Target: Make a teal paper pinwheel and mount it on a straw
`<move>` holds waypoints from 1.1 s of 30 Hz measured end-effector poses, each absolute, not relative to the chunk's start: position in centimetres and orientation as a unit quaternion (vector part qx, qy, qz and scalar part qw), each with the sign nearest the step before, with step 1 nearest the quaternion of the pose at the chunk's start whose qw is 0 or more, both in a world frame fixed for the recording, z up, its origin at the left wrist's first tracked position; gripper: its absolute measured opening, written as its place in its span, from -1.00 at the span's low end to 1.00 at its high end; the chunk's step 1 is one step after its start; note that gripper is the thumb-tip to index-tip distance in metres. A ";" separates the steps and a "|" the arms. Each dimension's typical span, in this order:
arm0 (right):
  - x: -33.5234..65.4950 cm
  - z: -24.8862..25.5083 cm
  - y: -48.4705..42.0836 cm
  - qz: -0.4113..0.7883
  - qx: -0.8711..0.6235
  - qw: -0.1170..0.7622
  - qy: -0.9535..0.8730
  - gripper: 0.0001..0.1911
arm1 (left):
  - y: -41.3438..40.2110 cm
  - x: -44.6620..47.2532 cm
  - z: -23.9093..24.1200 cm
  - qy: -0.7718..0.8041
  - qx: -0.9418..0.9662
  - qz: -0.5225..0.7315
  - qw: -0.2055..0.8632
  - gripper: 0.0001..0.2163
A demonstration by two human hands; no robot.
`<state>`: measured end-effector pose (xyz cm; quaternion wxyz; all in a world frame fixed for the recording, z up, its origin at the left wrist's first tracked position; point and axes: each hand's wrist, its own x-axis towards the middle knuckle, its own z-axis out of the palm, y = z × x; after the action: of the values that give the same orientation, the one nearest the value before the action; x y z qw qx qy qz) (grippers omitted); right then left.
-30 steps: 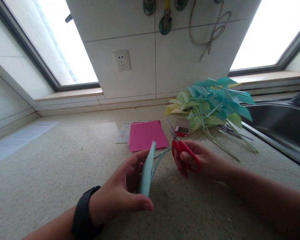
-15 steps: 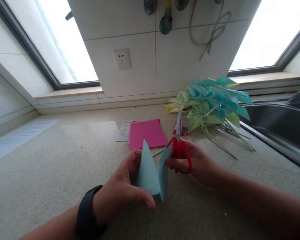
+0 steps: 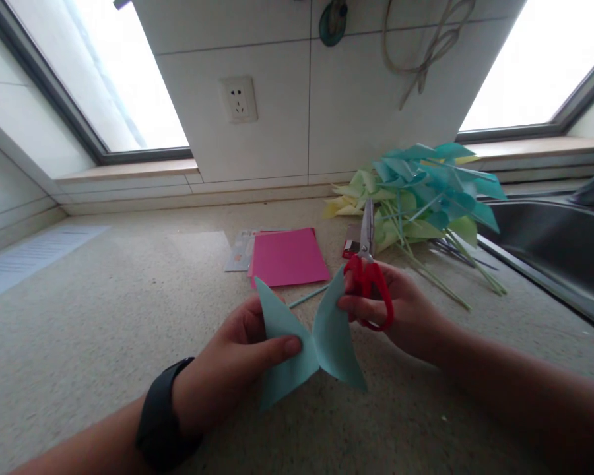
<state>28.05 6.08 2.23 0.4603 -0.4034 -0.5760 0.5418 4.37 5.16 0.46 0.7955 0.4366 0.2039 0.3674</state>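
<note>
A light blue-green sheet of paper (image 3: 290, 369), with slits running in toward its middle, is held up over the counter. My left hand (image 3: 237, 356) pinches its left part, thumb on the near face and fingers behind. My right hand (image 3: 396, 303) grips the right upper flap between thumb and fingers, and also carries red-handled scissors (image 3: 373, 284), blades pointing up and away and looking closed. Behind the sheet a thin pale blue stick (image 3: 309, 297) lies on the counter, partly hidden. Pink square papers (image 3: 290, 257) lie stacked just beyond.
Paper pinwheels (image 3: 426, 191) in blue, green and yellow lie heaped at the back right, sticks toward me. A small red box (image 3: 350, 249) is beside them. A steel sink (image 3: 549, 237) is at the right. A printed sheet (image 3: 34, 257) lies far left.
The paper has been spread wider and turned to face me more. My left thumb has come onto its face. The scissors have shifted slightly right and up with my right hand.
</note>
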 end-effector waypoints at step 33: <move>28.3 2.6 5.8 0.613 -0.379 0.328 -0.610 -0.65 | 5.6 4.4 0.9 0.225 0.396 0.459 0.763 -0.81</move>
<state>28.34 5.81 2.58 0.3284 -0.3793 -0.6103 0.6131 4.42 5.60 0.93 0.7630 0.3959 0.2249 0.4589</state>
